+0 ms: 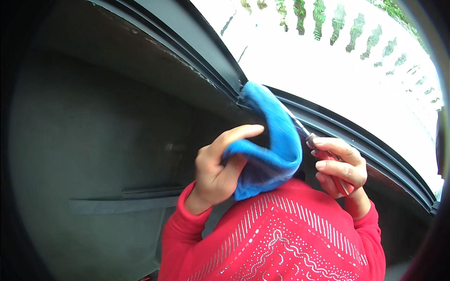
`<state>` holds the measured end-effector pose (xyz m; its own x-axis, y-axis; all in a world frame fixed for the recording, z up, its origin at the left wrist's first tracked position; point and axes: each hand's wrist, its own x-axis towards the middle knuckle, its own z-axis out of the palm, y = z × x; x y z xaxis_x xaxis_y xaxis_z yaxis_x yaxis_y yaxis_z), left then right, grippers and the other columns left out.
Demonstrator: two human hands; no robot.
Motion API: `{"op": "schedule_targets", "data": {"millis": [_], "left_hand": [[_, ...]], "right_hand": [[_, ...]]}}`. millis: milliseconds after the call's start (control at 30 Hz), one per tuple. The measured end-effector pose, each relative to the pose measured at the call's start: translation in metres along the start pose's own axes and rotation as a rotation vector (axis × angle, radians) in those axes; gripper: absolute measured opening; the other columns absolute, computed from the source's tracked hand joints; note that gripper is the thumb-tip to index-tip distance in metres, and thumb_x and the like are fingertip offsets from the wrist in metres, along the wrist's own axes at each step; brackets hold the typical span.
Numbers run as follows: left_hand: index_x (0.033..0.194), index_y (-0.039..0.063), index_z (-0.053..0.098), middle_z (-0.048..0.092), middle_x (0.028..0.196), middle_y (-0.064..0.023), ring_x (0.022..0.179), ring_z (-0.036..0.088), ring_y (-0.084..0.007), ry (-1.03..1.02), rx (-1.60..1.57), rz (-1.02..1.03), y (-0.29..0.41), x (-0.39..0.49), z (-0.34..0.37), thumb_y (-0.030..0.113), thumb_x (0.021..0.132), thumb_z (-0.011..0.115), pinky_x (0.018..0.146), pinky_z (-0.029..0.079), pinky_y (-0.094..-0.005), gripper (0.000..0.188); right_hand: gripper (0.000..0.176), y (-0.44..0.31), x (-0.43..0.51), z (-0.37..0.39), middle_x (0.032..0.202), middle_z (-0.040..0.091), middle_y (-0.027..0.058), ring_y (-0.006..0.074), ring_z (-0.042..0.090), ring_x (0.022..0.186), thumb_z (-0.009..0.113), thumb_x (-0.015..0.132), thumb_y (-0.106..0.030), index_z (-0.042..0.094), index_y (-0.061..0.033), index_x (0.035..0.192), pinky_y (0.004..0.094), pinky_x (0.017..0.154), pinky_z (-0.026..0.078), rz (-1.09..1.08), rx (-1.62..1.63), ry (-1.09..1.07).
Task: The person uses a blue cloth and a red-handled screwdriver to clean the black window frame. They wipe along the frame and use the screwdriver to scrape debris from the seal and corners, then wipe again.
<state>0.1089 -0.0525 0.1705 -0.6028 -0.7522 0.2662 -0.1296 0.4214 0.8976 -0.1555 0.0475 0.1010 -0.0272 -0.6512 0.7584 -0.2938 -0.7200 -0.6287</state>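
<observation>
A blue cloth [281,130] is bunched between my two hands, its upper end at the corner of the dark window frame [242,100]. My left hand [225,161] pinches the cloth's lower fold, the index finger stretched out over it. In my right hand [346,167] is a screwdriver [332,158] with a red handle and a thin metal shaft. The shaft slants up to the left, and its tip is hidden behind or within the cloth. Motion blurs the cloth slightly.
The frame's grooved sill track [351,137] runs down to the right. Beyond it is a bright outdoor area with a white balustrade [327,31] and greenery. A dark grey surface [91,133] with a ledge [123,205] fills the left side.
</observation>
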Motion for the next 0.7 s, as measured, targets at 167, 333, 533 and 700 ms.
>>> {"op": "schedule_targets", "data": {"millis": [167, 333, 533, 700], "left_hand": [[0.112, 0.0, 0.067, 0.069, 0.103, -0.0038, 0.093, 0.06, -0.0083, 0.062, -0.135, -0.163, -0.067, 0.011, 0.039, 0.012, 0.103, 0.061, 0.085, 0.049, -0.0242, 0.016], [0.101, 0.004, 0.062, 0.055, 0.079, 0.0047, 0.071, 0.046, -0.0013, 0.179, -0.2, -0.186, -0.09, 0.008, 0.044, 0.016, 0.104, 0.063, 0.062, 0.04, -0.0199, 0.012], [0.107, 0.004, 0.063, 0.061, 0.093, 0.0025, 0.084, 0.053, -0.0028, 0.389, -0.437, -0.332, -0.101, 0.0, 0.034, 0.022, 0.107, 0.057, 0.076, 0.045, -0.0211, 0.019], [0.109, 0.004, 0.064, 0.066, 0.1, -0.0003, 0.09, 0.059, -0.0061, 0.551, -0.617, -0.351, -0.108, -0.006, 0.028, 0.025, 0.109, 0.053, 0.084, 0.049, -0.0244, 0.023]], "right_hand": [[0.022, 0.019, -0.018, 0.002, 0.12, 0.068, 0.0274, 0.0389, 0.071, 0.11, 0.076, 0.081, 0.003, 0.072, 0.0, 0.103, 0.0433, 0.092, 0.058, 0.095, -0.057, 0.039], [0.016, 0.017, -0.035, -0.009, 0.117, 0.068, 0.0292, 0.0352, 0.073, 0.102, 0.072, 0.087, -0.005, 0.071, 0.0021, 0.102, 0.0421, 0.089, 0.06, 0.228, 0.012, 0.075], [0.011, 0.01, -0.042, -0.016, 0.108, 0.071, 0.0265, 0.0339, 0.075, 0.095, 0.069, 0.085, -0.003, 0.073, 0.0013, 0.094, 0.0398, 0.08, 0.063, 0.287, 0.198, 0.095], [0.014, 0.015, -0.034, -0.013, 0.107, 0.073, 0.0245, 0.0324, 0.075, 0.094, 0.068, 0.08, 0.0, 0.073, 0.0008, 0.093, 0.0383, 0.083, 0.061, 0.265, 0.022, 0.122]]}}
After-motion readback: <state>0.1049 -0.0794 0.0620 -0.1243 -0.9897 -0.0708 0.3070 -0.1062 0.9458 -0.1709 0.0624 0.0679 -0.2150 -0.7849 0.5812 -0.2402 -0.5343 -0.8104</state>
